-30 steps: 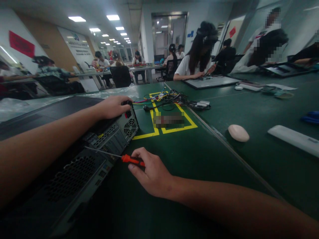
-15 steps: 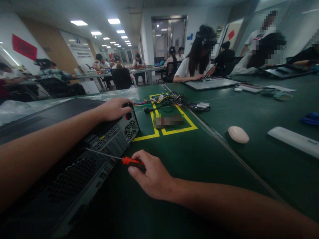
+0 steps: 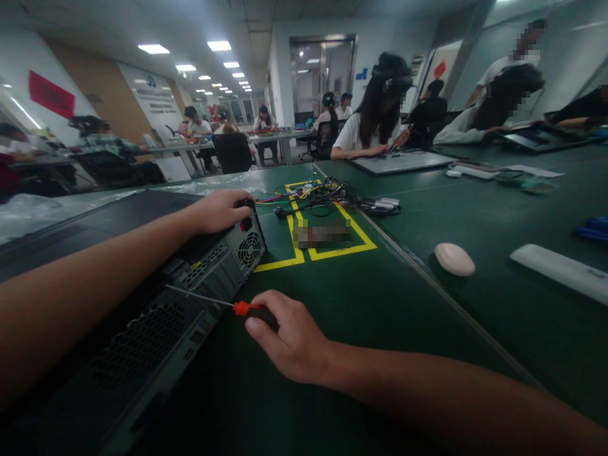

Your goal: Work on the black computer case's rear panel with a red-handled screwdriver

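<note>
A black and grey desktop computer case [image 3: 142, 370] lies at the left, its back panel of vents and ports facing me. My left hand [image 3: 219, 212] is closed over the case's upper far corner, above the round fan grille [image 3: 249, 249], with fingertips bent over the edge. In my right hand [image 3: 289, 335] is a screwdriver [image 3: 242, 308] with an orange and black handle, held between thumb and curled fingers. Its long thin shaft points left, and the tip meets the dark back panel near the slots. Whether the tip sits in a screw is too dark to tell.
Tangled cables [image 3: 332, 193] and a pixelated object [image 3: 323, 234] lie by yellow tape [image 3: 342, 253] on the green table [image 3: 403, 304]. A pale mouse [image 3: 455, 259] and a white bar [image 3: 560, 269] are at right. Across the table, a person [image 3: 373, 117] works over a flat panel [image 3: 403, 161].
The screwdriver handle has turned slightly in my right hand, with less orange showing. My left hand stays on the case corner. The whole view has shifted a little.
</note>
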`<state>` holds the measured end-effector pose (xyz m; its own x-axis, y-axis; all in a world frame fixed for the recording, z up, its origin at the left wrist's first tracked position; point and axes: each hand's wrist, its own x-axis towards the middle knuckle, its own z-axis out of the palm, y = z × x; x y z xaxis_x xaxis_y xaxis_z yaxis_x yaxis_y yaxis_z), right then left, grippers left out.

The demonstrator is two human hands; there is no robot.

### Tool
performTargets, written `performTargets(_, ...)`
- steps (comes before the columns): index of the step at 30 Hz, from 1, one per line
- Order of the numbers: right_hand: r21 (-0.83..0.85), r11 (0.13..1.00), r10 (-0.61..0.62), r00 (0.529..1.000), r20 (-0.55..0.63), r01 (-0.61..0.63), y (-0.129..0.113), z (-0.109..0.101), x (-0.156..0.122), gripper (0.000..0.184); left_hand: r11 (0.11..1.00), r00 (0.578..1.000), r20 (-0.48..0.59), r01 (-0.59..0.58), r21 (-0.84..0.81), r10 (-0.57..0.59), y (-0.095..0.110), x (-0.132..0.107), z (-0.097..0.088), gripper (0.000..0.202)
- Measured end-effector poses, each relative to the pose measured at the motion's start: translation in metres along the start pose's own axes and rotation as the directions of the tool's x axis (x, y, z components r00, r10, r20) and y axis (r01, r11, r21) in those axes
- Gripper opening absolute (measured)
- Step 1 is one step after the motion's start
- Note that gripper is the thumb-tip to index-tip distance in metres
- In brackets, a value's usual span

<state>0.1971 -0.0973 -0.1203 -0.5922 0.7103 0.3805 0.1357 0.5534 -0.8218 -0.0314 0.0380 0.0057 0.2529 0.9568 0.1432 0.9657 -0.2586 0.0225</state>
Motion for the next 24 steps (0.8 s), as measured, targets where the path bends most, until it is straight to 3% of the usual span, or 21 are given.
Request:
performTargets(12,0.043,0.999,-0.013,1.000,0.026,0.011,0.0033,0.0037,-0.0018,0.024,1.000,1.000,0.015,0.002,0.014,-0.002,0.0021,-0.0006,-0.0027,0.064)
performTargets(24,0.033,0.999,0.015,1.000,0.010,-0.015,0.0022,0.0027,0.0007,0.014,1.000,1.000,0.007,-0.009,0.008,0.009,0.0007,-0.0007,-0.0010,0.067)
